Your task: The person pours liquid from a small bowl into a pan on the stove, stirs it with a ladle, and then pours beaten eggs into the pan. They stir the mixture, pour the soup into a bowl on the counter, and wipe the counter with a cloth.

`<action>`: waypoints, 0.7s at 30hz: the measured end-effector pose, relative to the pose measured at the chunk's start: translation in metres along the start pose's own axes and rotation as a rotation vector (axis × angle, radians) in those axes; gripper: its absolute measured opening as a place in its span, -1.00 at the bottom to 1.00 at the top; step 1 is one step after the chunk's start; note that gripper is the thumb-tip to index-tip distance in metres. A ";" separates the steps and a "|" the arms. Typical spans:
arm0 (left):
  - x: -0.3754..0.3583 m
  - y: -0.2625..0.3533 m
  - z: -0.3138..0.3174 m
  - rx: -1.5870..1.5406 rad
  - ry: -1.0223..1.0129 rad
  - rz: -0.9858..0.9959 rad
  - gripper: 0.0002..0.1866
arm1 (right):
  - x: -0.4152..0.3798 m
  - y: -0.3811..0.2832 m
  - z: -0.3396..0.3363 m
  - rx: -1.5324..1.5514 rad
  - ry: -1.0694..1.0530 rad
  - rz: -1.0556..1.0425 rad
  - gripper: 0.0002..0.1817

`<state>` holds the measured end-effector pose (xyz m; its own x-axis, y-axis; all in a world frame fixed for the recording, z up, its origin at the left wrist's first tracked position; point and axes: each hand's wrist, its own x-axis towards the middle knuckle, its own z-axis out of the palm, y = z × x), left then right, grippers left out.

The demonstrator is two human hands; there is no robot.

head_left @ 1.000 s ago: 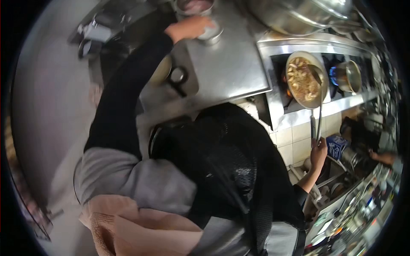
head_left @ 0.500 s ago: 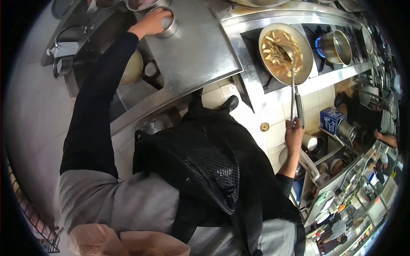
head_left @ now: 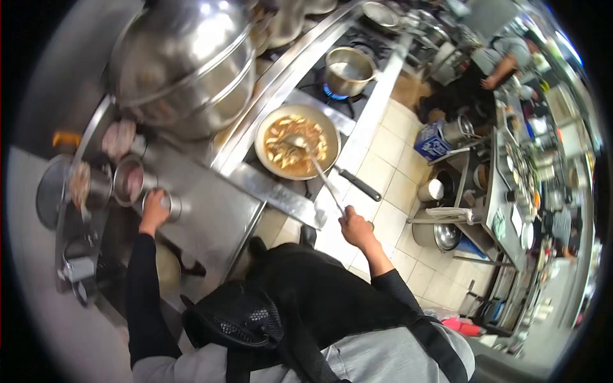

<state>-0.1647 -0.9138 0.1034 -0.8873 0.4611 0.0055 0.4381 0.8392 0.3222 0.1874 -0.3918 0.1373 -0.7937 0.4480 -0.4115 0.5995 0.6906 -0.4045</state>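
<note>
My right hand (head_left: 355,228) is wrapped around the long handle of a metal ladle (head_left: 324,180). The ladle's bowl rests in brown sauce with pale pieces of food (head_left: 284,150), inside a frying pan (head_left: 261,143) on the stove. The pan's dark handle (head_left: 361,185) points toward me, untouched. At the far left, my left hand (head_left: 154,209) reaches to a small metal container (head_left: 174,207) on the steel counter. Its fingers are bent together at the container's mouth; whatever they hold there is hidden.
Behind the pan, a metal pot (head_left: 350,71) stands over a lit blue flame. A large steel domed vessel (head_left: 185,70) rises at the back left. Near my left hand is a metal pot with pinkish contents (head_left: 132,182). A co-worker (head_left: 504,60) stands at the far right.
My view has swung so that the pan and counter sit lower and further left, and the domed vessel appears. My right hand keeps the ladle; the left stays at the small container.
</note>
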 end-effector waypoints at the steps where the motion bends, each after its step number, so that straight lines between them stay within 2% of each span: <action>1: 0.001 0.007 -0.002 0.037 -0.004 -0.009 -0.63 | 0.001 0.001 0.002 0.016 -0.001 -0.014 -0.63; 4: 0.006 -0.003 0.007 0.084 0.024 0.011 -0.72 | 0.006 0.006 0.007 0.042 -0.023 -0.026 -0.64; 6: 0.005 0.002 0.005 0.037 -0.021 -0.042 -0.77 | 0.006 0.003 0.005 0.047 -0.039 -0.021 -0.67; 10: 0.009 -0.010 0.012 0.041 0.001 -0.027 -0.80 | 0.012 0.009 0.017 0.040 -0.039 -0.028 -0.65; 14: 0.012 -0.009 0.016 -0.128 -0.010 -0.168 -0.85 | 0.017 0.007 0.015 0.062 -0.111 -0.009 -0.58; 16: 0.009 -0.001 0.002 0.058 -0.023 -0.018 -0.80 | 0.017 0.010 0.017 0.109 -0.089 -0.019 -0.60; 17: 0.011 0.000 -0.004 0.104 -0.078 0.052 -0.84 | 0.017 0.012 0.019 0.108 -0.055 -0.017 -0.61; 18: 0.012 -0.007 -0.005 0.070 -0.096 0.084 -0.74 | 0.014 0.010 0.014 0.105 -0.074 -0.022 -0.61; 19: 0.011 -0.011 -0.009 0.153 -0.082 0.214 -0.79 | 0.012 0.009 0.011 0.103 -0.069 -0.029 -0.60; 20: 0.004 0.006 -0.023 0.070 -0.152 0.143 -0.85 | 0.017 0.014 0.020 0.110 -0.033 -0.044 -0.60; 21: -0.003 0.024 -0.038 -0.046 -0.181 0.193 -0.81 | 0.017 0.014 0.020 0.104 -0.039 -0.033 -0.61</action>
<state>-0.1569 -0.9058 0.1471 -0.7459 0.6590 -0.0967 0.5863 0.7186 0.3741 0.1844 -0.3861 0.1080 -0.8096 0.4026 -0.4273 0.5825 0.6411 -0.4997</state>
